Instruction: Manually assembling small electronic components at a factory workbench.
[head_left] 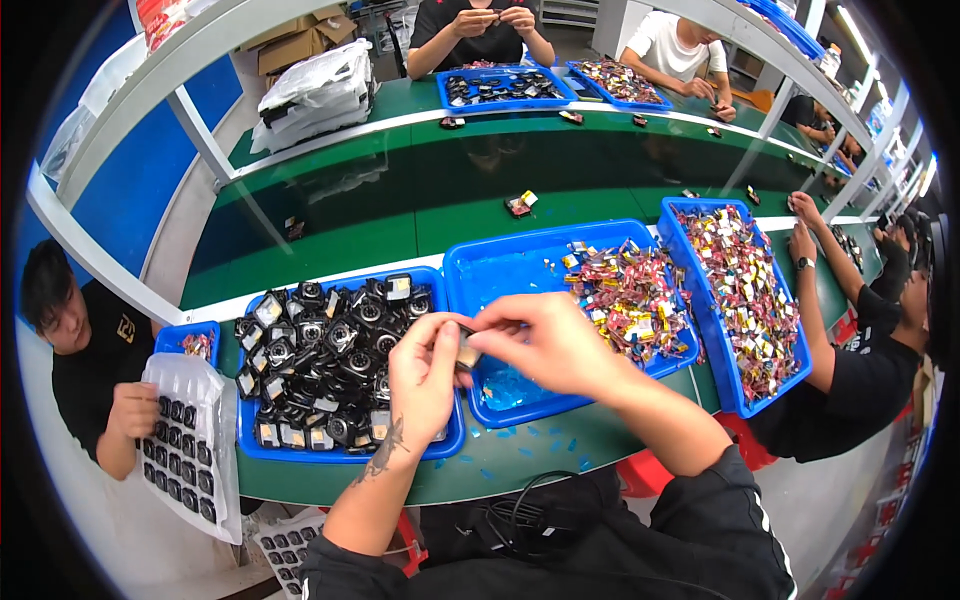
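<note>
Between my two hands is a small black housing (466, 352) with a pale tan face. My left hand (424, 372) grips it with thumb and fingers closed round its left side. My right hand (548, 345) pinches at its right edge, fingers partly hiding it. Below and left of my hands stands a blue tray (452, 440) heaped with black housings (325, 345) with round lens-like rings. Under my right hand, a second blue tray (497, 262) has small red, yellow and white electronic parts (635, 300) piled at its right side and blue film scraps at its left.
Another blue tray (735, 390) of the same electronic parts stands at right, beside a co-worker's arms. Beyond the trays runs a green conveyor belt (375, 215) carrying a few parts. At left a person holds a clear blister tray (185, 440). White frame posts (205, 135) rise around the bench.
</note>
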